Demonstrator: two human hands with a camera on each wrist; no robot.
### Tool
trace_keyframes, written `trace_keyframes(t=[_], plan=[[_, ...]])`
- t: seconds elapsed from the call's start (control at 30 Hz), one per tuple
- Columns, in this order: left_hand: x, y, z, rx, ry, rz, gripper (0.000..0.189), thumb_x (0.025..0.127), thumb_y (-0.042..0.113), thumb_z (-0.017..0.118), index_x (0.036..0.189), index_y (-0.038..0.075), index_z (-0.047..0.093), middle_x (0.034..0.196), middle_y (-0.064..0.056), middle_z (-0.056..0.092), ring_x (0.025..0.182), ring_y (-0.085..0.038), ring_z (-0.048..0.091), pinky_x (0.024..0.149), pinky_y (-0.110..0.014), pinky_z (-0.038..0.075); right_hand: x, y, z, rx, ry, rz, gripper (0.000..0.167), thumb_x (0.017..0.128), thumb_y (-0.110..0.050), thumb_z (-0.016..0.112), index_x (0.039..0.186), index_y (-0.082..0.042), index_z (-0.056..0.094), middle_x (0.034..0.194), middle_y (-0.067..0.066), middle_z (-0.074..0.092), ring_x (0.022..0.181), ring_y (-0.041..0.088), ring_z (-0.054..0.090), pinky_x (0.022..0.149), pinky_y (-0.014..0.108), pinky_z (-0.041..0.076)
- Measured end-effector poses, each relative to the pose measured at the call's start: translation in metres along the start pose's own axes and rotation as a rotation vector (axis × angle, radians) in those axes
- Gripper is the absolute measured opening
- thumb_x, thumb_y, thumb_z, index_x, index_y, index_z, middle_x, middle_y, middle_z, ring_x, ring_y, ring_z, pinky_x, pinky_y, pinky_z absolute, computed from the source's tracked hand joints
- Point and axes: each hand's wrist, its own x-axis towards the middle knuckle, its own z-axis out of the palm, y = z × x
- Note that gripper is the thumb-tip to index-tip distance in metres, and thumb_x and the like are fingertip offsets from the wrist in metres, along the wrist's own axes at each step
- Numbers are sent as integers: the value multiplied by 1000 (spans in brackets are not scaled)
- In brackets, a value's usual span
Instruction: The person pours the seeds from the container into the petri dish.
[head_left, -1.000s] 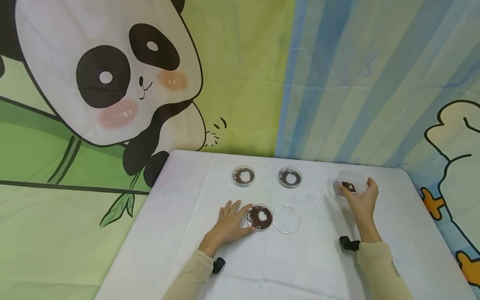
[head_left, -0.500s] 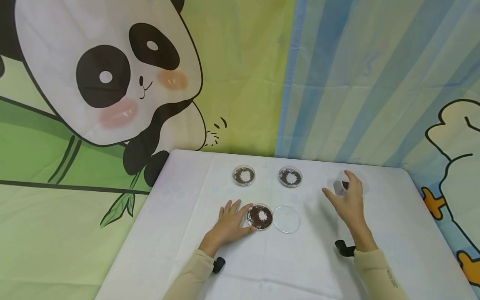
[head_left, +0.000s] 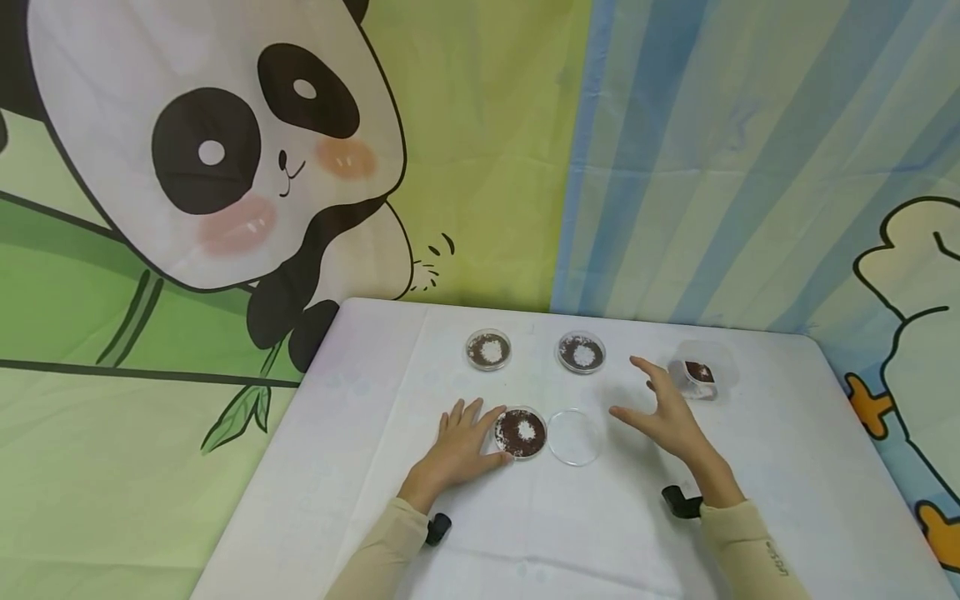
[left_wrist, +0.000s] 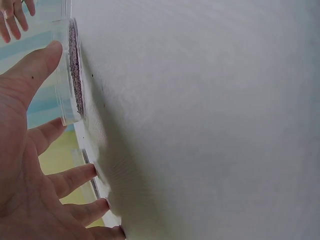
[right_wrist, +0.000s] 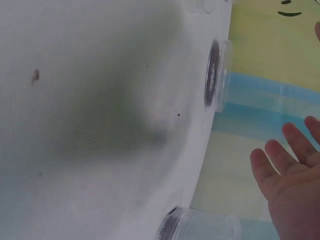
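Observation:
A round clear petri dish point(head_left: 521, 433) with brown granules and a white patch lies on the table. My left hand point(head_left: 459, 450) holds it at the left side between thumb and index finger, the other fingers spread; in the left wrist view the thumb point(left_wrist: 50, 57) touches the dish's wall point(left_wrist: 70, 75). Just right of the dish lies a clear round lid point(head_left: 574, 437). My right hand point(head_left: 667, 417) hovers over the table between this lid and a clear plastic tub point(head_left: 690, 387), fingers apart and nothing held. Some brown material shows in the tub.
Two more petri dishes with brown granules and white patches, the left one point(head_left: 487, 350) and the right one point(head_left: 581, 352), sit farther back on the white table point(head_left: 360, 500). A printed curtain point(head_left: 495, 167) hangs behind the table's far edge.
My right hand has let go of the plastic tub and moved left and nearer, toward the clear lid. The left hand and the dishes have stayed in place.

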Motion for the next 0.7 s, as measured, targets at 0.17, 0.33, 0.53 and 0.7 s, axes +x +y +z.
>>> trace_keyframes(t=[0.17,0.33,0.53,0.7], plan=[[1,0,-1,-1,3,-3,80,88,60,67,155,28,38,159,-21,27,146,-51,12,112,-70,12,-4,-3,11,-32,-113,3,96,82,-38,84,156,-10,30,155,21,30,139,47,30,106,66,31],[1,0,0,0,4,-3,80,88,60,68,155,28,38,159,-20,27,146,-51,12,112,-70,12,-9,-2,26,-44,-183,-11,98,79,-37,87,154,-6,32,152,21,35,141,43,30,109,64,28],[1,0,1,-1,-2,-4,80,88,61,67,155,28,38,159,-20,27,146,-51,11,113,-70,11,-14,3,41,-108,-226,-68,97,74,-33,90,148,2,39,145,26,43,134,46,36,107,63,31],[1,1,1,-5,4,-2,80,88,60,68,155,28,38,159,-21,27,146,-51,11,113,-70,11,-18,3,49,-200,-257,-58,99,68,-35,93,146,0,43,143,23,46,134,46,35,107,65,31]])
